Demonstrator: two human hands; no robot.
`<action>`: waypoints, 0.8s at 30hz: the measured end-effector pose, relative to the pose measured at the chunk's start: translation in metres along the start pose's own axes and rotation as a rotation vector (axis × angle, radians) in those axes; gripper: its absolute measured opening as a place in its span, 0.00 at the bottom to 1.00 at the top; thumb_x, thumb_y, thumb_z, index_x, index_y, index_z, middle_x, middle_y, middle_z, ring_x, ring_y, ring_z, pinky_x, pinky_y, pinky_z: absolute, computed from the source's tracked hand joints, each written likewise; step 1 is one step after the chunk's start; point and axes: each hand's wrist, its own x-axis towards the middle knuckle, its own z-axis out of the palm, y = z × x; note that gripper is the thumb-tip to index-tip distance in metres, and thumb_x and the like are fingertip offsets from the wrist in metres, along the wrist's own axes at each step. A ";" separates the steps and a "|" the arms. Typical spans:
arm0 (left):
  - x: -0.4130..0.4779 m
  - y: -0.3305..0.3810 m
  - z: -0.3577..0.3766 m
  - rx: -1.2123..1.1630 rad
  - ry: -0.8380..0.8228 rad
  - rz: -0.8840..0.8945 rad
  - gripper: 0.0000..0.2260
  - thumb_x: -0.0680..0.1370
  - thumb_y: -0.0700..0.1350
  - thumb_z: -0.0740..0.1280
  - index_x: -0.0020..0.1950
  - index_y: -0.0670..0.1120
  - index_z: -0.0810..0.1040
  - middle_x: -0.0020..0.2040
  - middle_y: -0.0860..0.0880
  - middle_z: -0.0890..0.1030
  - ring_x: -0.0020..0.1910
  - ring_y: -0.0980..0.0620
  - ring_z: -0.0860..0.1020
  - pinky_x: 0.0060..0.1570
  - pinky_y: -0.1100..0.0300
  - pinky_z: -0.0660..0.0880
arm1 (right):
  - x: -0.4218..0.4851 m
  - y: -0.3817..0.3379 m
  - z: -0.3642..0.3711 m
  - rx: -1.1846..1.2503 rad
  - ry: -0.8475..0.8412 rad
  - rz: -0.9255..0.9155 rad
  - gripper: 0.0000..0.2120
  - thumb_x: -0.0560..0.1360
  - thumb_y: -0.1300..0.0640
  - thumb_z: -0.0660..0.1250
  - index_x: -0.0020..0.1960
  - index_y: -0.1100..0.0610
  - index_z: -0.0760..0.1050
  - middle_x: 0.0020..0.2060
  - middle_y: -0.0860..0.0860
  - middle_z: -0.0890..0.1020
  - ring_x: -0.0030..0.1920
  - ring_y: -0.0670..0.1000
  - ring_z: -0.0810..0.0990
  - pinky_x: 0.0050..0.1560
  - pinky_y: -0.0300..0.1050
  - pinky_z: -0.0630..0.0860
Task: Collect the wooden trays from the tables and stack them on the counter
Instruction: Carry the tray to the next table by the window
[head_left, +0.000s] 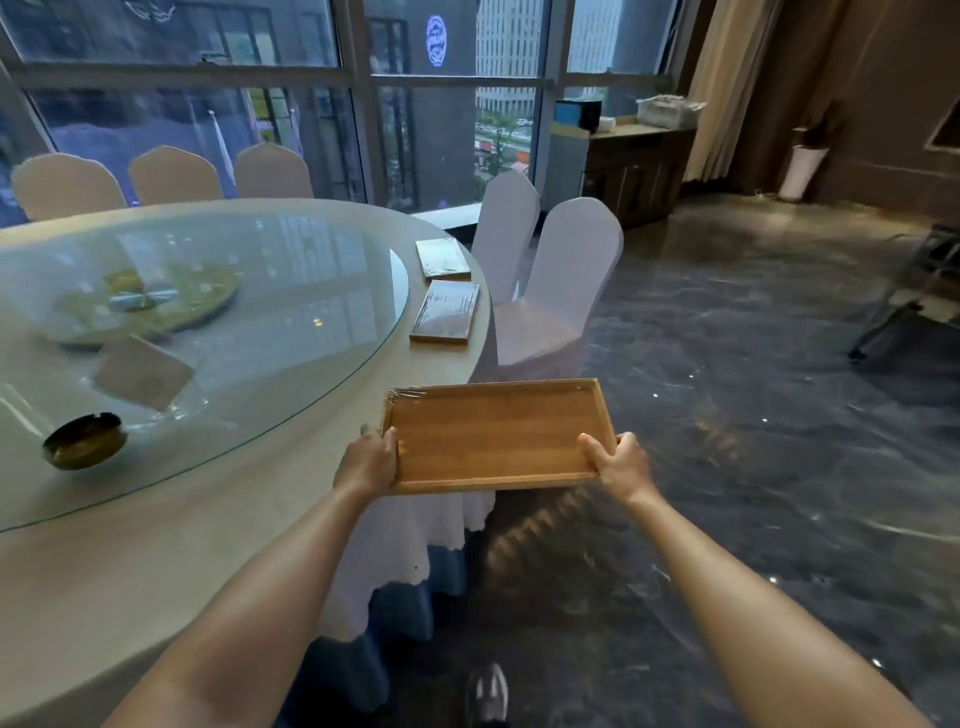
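Note:
I hold an empty wooden tray (493, 434) level in front of me, off the right edge of the round table (156, 545). My left hand (370, 460) grips its left short side and my right hand (621, 465) grips its right short side, thumbs over the rim. Two more wooden trays lie on the table's right rim: a nearer one (445, 312) and a farther one (442, 257), both catching window glare. A dark wooden counter (636, 166) stands far back by the window.
A glass turntable (208, 312) covers the table's middle, with a dark round dish (85, 440) at its near left. Two white-covered chairs (550, 291) stand by the trays. Beige chairs line the far side. A dark glossy floor (753, 415) spreads to the right.

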 end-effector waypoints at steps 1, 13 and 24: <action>0.026 0.004 0.010 0.005 0.000 -0.013 0.20 0.82 0.48 0.51 0.65 0.34 0.66 0.64 0.32 0.73 0.63 0.34 0.72 0.60 0.48 0.68 | 0.027 -0.001 0.008 -0.007 -0.009 -0.007 0.23 0.75 0.47 0.64 0.57 0.66 0.69 0.55 0.62 0.78 0.56 0.62 0.77 0.50 0.48 0.70; 0.318 0.096 0.051 -0.028 0.059 -0.200 0.21 0.82 0.48 0.52 0.66 0.31 0.65 0.66 0.30 0.71 0.66 0.34 0.70 0.62 0.48 0.67 | 0.362 -0.107 0.086 -0.094 -0.225 -0.105 0.26 0.75 0.46 0.62 0.61 0.66 0.67 0.53 0.60 0.77 0.56 0.61 0.77 0.54 0.52 0.73; 0.444 0.117 0.090 -0.145 0.178 -0.495 0.21 0.82 0.50 0.51 0.64 0.35 0.68 0.63 0.34 0.74 0.62 0.37 0.73 0.58 0.49 0.70 | 0.576 -0.177 0.169 -0.374 -0.498 -0.363 0.22 0.78 0.47 0.58 0.58 0.66 0.70 0.55 0.62 0.78 0.48 0.57 0.73 0.45 0.44 0.64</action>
